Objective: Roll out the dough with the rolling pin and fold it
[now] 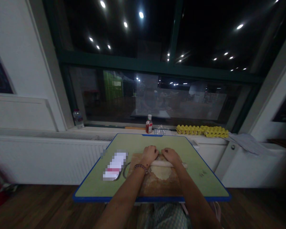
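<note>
A pale wooden rolling pin [165, 163] lies crosswise over a flat, whitish sheet of dough [160, 173]. Beneath the dough is a brown wooden board [154, 190], dusted with flour. My left hand [150, 154], with a beaded bracelet at its wrist, reaches over the pin with curled fingers. Beside it my right hand [171, 155] is bent over the pin too, its fingers curled toward the left hand. The pin passes under the heels of both hands, and its right end sticks out past my right wrist. My fingertips are hidden.
On the green folding table [91, 187] with a blue rim, a phone [115, 166] with a pixelated screen lies left of the board. Along the windowsill stand a red-labelled bottle [149, 124], yellow egg trays [202, 130] and a clear plastic bottle [78, 119]. A grey cloth [249, 143] hangs at the right.
</note>
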Tool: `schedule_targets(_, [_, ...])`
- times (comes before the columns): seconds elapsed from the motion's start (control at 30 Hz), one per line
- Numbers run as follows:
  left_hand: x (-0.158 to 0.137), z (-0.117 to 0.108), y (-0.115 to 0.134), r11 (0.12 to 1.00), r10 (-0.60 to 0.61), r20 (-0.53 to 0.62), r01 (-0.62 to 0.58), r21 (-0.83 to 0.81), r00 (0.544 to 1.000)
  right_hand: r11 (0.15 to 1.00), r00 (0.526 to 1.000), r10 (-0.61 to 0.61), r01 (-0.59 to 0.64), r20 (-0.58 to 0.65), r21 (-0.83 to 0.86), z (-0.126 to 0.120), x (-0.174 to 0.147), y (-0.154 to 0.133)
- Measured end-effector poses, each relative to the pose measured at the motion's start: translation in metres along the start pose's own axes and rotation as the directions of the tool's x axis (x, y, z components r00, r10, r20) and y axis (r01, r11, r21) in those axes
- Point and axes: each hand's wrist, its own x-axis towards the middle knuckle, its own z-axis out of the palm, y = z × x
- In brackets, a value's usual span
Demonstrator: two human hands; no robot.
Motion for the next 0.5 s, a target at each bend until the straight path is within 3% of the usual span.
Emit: schedule_targets(0.5, [-0.0035,-0.0071,0.0026,1.0,-0.011,0.035,0.012,-0.018,0.999,1.0,1.0,-0.007,0.007,-0.008,0.0,-0.001,-0.0009,-0.0011])
